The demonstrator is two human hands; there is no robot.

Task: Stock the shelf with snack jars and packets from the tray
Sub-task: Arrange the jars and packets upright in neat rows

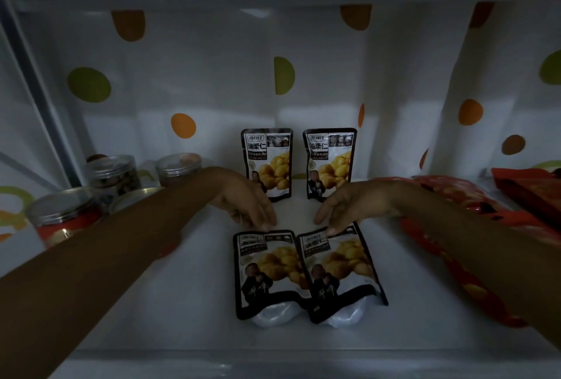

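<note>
Two snack packets sat side by side at the middle of the white shelf (188, 302), their inner edges touching: the front left packet (267, 272) and the front right packet (340, 269). Both faced up toward the camera. Whether they lay flat or leaned back could not be told.

The left hand (246, 199) reached in with its fingers straight, the tips resting on the top edge of the front left packet and curled round nothing. The right hand (352, 205) mirrored it, fingers loosely extended and touching the top edge of the front right packet, with the thumb held apart.

Behind the hands, the back left packet (267, 163) and the back right packet (330, 161) stood upright near the rear, a small gap between them.

To the left stood a group of jars, among them a clear jar (113, 174) and a red-labelled jar (65, 214), partly hidden by the left forearm. To the right lay red bags (473, 227). A dotted sheet (212, 75) lined the back wall.
</note>
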